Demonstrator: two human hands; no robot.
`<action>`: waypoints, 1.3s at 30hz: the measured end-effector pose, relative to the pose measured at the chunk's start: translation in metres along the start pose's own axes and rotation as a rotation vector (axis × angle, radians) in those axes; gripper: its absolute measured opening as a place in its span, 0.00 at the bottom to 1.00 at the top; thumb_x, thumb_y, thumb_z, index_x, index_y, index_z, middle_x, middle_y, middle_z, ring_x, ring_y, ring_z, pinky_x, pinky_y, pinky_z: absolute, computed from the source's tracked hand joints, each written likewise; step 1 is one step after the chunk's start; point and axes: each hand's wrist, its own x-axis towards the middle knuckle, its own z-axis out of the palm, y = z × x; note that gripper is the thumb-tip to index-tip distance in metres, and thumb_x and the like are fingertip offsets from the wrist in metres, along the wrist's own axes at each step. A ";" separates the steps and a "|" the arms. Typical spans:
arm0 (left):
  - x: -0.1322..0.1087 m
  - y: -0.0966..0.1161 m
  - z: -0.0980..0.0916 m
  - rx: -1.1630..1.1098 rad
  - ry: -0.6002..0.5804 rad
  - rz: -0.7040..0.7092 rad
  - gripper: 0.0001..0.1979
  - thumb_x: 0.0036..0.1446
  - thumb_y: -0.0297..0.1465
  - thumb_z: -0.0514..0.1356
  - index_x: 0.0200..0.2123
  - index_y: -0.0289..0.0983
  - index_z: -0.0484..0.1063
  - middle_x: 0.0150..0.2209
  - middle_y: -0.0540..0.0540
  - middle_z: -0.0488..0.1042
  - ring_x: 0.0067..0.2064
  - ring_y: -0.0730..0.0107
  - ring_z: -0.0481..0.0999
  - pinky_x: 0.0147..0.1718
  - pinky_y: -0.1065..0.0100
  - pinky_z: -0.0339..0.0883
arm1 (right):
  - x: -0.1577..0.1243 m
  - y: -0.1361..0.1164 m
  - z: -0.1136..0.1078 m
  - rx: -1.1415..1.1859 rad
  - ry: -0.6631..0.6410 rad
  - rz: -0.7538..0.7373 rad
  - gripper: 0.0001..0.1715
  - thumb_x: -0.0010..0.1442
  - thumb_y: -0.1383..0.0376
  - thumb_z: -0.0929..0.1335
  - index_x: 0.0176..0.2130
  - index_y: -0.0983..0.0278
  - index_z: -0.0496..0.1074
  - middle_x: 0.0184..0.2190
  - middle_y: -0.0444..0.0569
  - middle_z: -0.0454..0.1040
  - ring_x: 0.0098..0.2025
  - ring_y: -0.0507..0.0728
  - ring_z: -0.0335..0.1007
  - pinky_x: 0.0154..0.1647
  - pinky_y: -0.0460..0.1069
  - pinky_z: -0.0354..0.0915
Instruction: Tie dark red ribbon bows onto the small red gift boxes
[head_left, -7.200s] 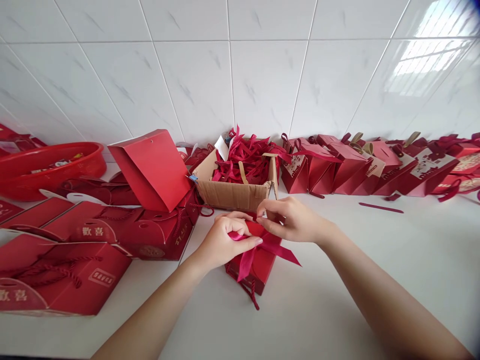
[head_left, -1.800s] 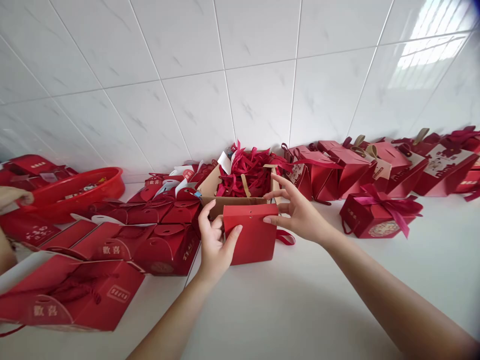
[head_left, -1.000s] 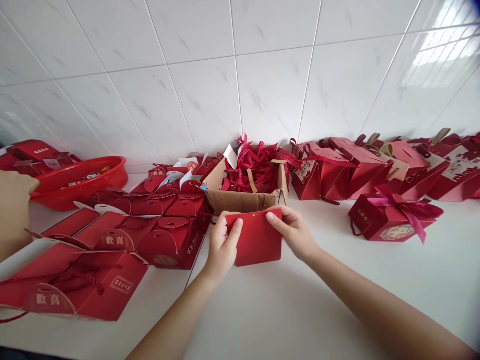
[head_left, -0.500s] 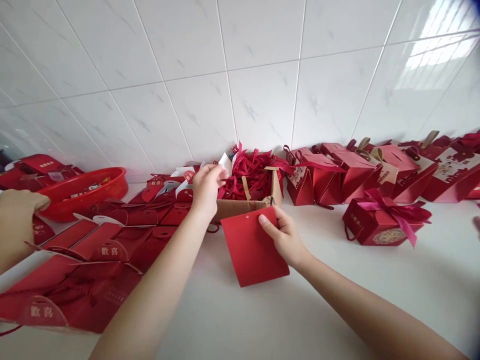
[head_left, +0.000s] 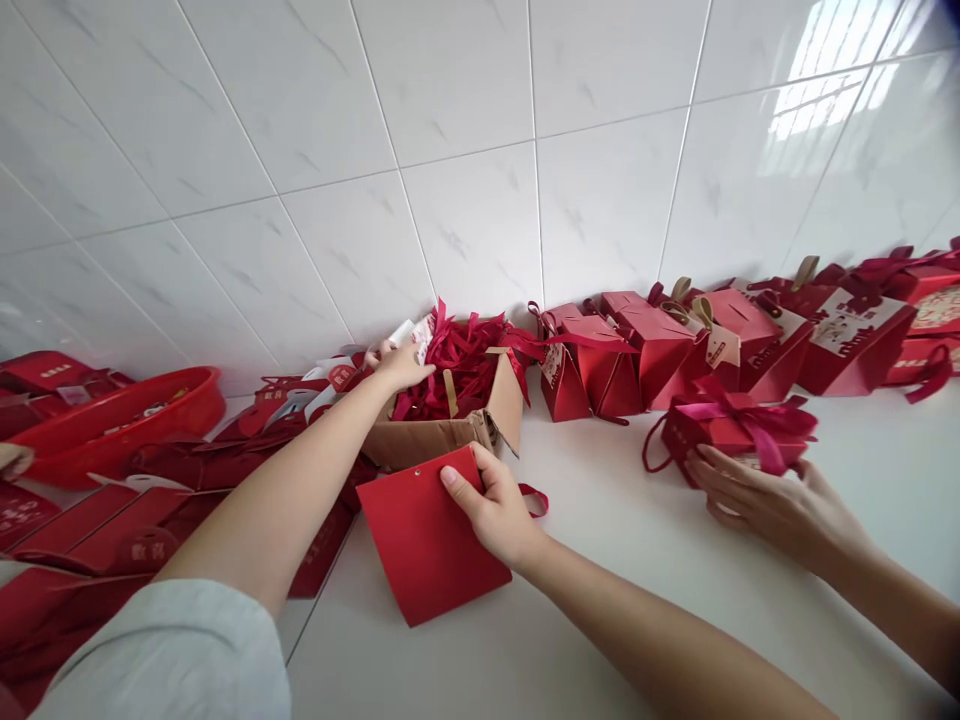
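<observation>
My right hand [head_left: 501, 508] grips a flat red card [head_left: 431, 540] by its upper right edge, thumb on the front face. A small punched hole shows near the card's top edge, and a dark red ribbon loop [head_left: 535, 501] sticks out beyond my hand. My left hand [head_left: 399, 366] reaches over the left side of an open cardboard box [head_left: 427, 440], its thumb apart from the other fingers. White printed pieces [head_left: 422, 338] lie just by its fingers; contact with them is unclear. Dark red ribbons [head_left: 476, 365] fill the box.
At right, another person's hand [head_left: 772, 510] touches a red gift box [head_left: 682, 425] with a bow. Red boxes [head_left: 645, 335] line the tiled wall. A red basin [head_left: 202, 400] and folded red boxes [head_left: 112, 515] are at left, where another hand [head_left: 15, 460] shows at the edge.
The view has swung right. My left hand has gone down to the box's left side and its fingers have spread. Another person's hand has come in at the bowed gift box.
</observation>
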 end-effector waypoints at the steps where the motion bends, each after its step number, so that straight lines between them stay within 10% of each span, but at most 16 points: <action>1: -0.001 0.004 -0.007 -0.004 0.068 -0.022 0.19 0.52 0.33 0.65 0.47 0.32 0.72 0.54 0.36 0.68 0.62 0.41 0.58 0.59 0.35 0.49 | 0.000 0.000 0.000 -0.005 -0.002 -0.004 0.18 0.60 0.51 0.67 0.34 0.62 0.64 0.32 0.44 0.67 0.34 0.53 0.65 0.36 0.47 0.67; 8: -0.043 0.045 -0.100 -0.349 0.393 0.244 0.27 0.53 0.27 0.63 0.56 0.34 0.61 0.58 0.42 0.66 0.54 0.66 0.72 0.54 0.61 0.69 | -0.002 -0.001 0.000 0.013 -0.001 0.009 0.17 0.60 0.52 0.68 0.35 0.63 0.65 0.32 0.44 0.68 0.35 0.53 0.67 0.35 0.47 0.66; 14: -0.154 0.064 -0.164 -0.887 0.116 0.363 0.29 0.41 0.29 0.73 0.49 0.37 0.72 0.52 0.42 0.72 0.49 0.57 0.76 0.45 0.60 0.77 | -0.006 0.003 0.001 0.020 0.027 0.005 0.16 0.60 0.54 0.69 0.33 0.63 0.66 0.32 0.43 0.68 0.33 0.51 0.67 0.33 0.45 0.66; 18: -0.202 0.048 -0.143 -0.911 -0.220 0.116 0.31 0.48 0.32 0.69 0.56 0.40 0.66 0.49 0.40 0.76 0.42 0.55 0.80 0.36 0.57 0.80 | -0.007 0.006 0.001 0.018 0.038 0.000 0.16 0.56 0.54 0.72 0.33 0.62 0.66 0.31 0.43 0.69 0.32 0.51 0.67 0.33 0.45 0.66; 22: -0.207 0.018 -0.093 -0.619 -0.053 0.043 0.37 0.46 0.38 0.69 0.59 0.37 0.62 0.51 0.36 0.74 0.49 0.51 0.76 0.46 0.53 0.74 | -0.010 0.007 0.002 0.025 0.050 0.017 0.19 0.53 0.52 0.73 0.34 0.61 0.65 0.31 0.43 0.70 0.32 0.52 0.67 0.32 0.46 0.66; 27: -0.206 -0.005 -0.070 -0.277 -0.143 0.072 0.24 0.53 0.47 0.62 0.50 0.43 0.73 0.45 0.41 0.72 0.54 0.51 0.68 0.53 0.49 0.66 | -0.015 0.010 0.003 0.043 0.039 0.043 0.20 0.55 0.51 0.71 0.32 0.61 0.62 0.26 0.41 0.68 0.26 0.51 0.65 0.29 0.46 0.64; 33: -0.226 -0.004 -0.060 -0.218 0.124 0.455 0.09 0.55 0.37 0.63 0.37 0.41 0.78 0.48 0.42 0.72 0.56 0.54 0.66 0.57 0.51 0.59 | -0.020 0.014 -0.001 -0.016 0.045 -0.031 0.17 0.57 0.52 0.69 0.33 0.62 0.65 0.28 0.42 0.66 0.28 0.50 0.61 0.30 0.46 0.61; 39: -0.237 -0.008 -0.044 -0.567 -0.012 0.240 0.07 0.52 0.34 0.65 0.30 0.37 0.71 0.25 0.53 0.74 0.25 0.76 0.71 0.27 0.73 0.66 | -0.023 0.022 -0.001 -0.153 0.104 -0.145 0.18 0.63 0.52 0.63 0.31 0.63 0.64 0.26 0.43 0.63 0.28 0.52 0.58 0.30 0.48 0.59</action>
